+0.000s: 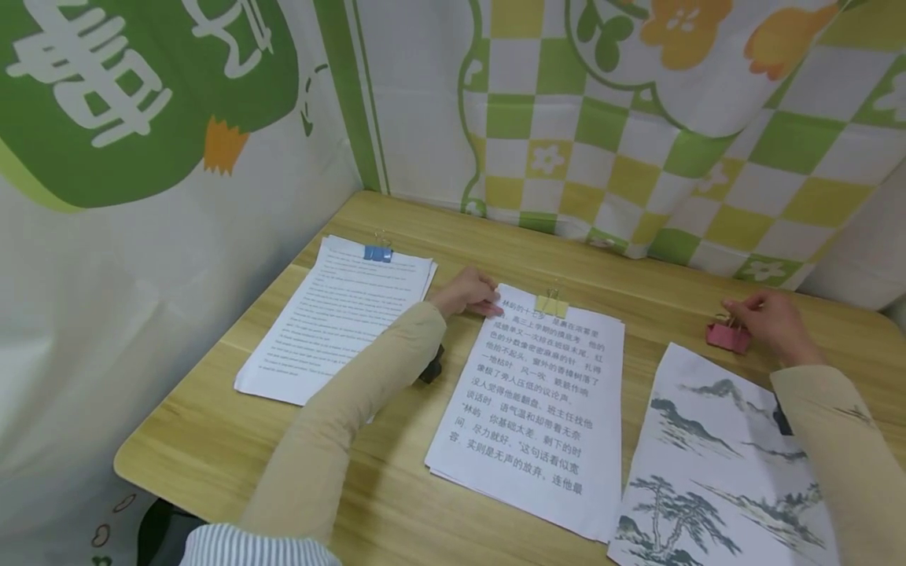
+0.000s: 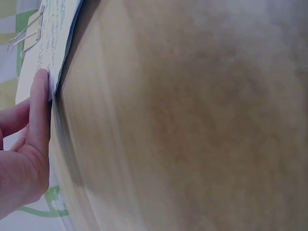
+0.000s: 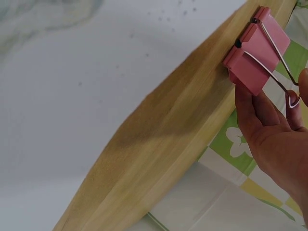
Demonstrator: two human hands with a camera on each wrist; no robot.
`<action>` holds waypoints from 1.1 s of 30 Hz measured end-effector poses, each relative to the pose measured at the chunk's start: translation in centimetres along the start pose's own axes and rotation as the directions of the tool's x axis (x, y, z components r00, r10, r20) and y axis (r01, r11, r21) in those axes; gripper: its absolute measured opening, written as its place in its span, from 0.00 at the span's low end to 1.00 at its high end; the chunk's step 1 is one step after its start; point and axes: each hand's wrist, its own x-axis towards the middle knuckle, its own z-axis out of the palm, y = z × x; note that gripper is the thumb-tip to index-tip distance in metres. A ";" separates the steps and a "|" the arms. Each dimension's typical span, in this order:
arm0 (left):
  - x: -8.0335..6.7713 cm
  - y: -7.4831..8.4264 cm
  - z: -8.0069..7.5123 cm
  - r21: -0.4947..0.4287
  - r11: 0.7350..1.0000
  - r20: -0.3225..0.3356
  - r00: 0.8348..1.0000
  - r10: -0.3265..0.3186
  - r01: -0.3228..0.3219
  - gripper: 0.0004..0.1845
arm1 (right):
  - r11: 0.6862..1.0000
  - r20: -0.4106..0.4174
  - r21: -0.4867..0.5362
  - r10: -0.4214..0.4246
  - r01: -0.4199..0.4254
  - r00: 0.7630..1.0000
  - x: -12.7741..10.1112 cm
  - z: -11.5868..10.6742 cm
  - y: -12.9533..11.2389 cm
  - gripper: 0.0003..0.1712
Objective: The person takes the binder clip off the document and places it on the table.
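Observation:
My right hand (image 1: pixel 771 322) holds a pink binder clip (image 1: pixel 727 336) by its wire handles, just beyond the top edge of a sheet with ink-painted mountains and trees (image 1: pixel 722 464). In the right wrist view the pink binder clip (image 3: pixel 257 50) has its jaws together, with no paper between them. My left hand (image 1: pixel 467 292) touches the top left corner of the middle stack of printed paper (image 1: pixel 531 409), thumb on top in the left wrist view. A yellow binder clip (image 1: pixel 552 306) sits on that stack's top edge.
To the left lies another printed stack (image 1: pixel 340 314) with a blue binder clip (image 1: pixel 378 253) on its top edge. A black object (image 1: pixel 432 365) shows partly behind my left sleeve. Another dark piece (image 1: pixel 782 418) peeks out beside my right sleeve. A patterned curtain (image 1: pixel 602 118) hangs behind the table.

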 end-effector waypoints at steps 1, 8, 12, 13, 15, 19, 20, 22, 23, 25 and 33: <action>0.0 0.0 0.1 -0.006 1.000 0.005 1.000 -0.001 0.001 0.20 | 1.000 0.003 0.001 0.002 -0.002 1.000 0.0 0.0 0.0 0.27; -0.4 -0.4 0.0 -0.029 0.999 0.037 0.999 0.021 -0.020 0.21 | 1.000 0.020 0.006 0.021 -0.021 1.000 -0.2 -0.1 -0.2 0.28; -0.6 -0.8 -0.2 -0.027 0.999 0.067 0.997 0.026 -0.024 0.24 | 1.000 0.015 -0.004 0.026 -0.026 1.000 -0.3 0.0 -0.2 0.27; -0.7 -0.9 -0.3 -0.029 0.999 0.073 0.997 0.027 -0.025 0.25 | 1.000 0.013 -0.007 0.026 -0.026 1.000 -0.3 0.1 -0.3 0.27; -0.8 -1.0 -0.4 -0.036 0.999 0.083 0.996 0.036 -0.033 0.24 | 1.000 0.008 -0.009 0.021 -0.021 1.000 -0.3 0.0 -0.4 0.27; -0.9 -1.1 -0.5 -0.048 0.997 0.099 0.993 0.061 -0.056 0.22 | 1.000 0.002 -0.002 0.009 -0.009 1.000 -0.3 0.0 -0.5 0.27; -0.9 -1.2 -0.6 -0.047 0.997 0.103 0.992 0.069 -0.064 0.21 | 1.000 0.004 -0.002 0.009 -0.009 1.000 -0.3 0.0 -0.5 0.27; -0.9 -1.4 -0.6 -0.038 0.996 0.111 0.990 0.085 -0.081 0.19 | 1.000 0.016 0.002 0.015 -0.015 1.000 -0.3 0.0 -0.4 0.28; -0.9 -1.5 -0.7 -0.029 0.995 0.115 0.989 0.095 -0.093 0.19 | 1.000 0.022 0.002 0.020 -0.020 1.000 -0.2 0.0 -0.4 0.29; -1.0 -1.7 -0.7 -0.017 0.994 0.122 0.986 0.113 -0.112 0.17 | 1.000 0.030 -0.004 0.031 -0.031 0.999 -0.2 0.1 -0.4 0.30; -1.4 -1.8 -0.8 0.000 0.989 0.141 0.979 0.148 -0.150 0.13 | 1.000 0.042 0.000 0.031 -0.031 0.999 -0.4 0.0 -1.1 0.38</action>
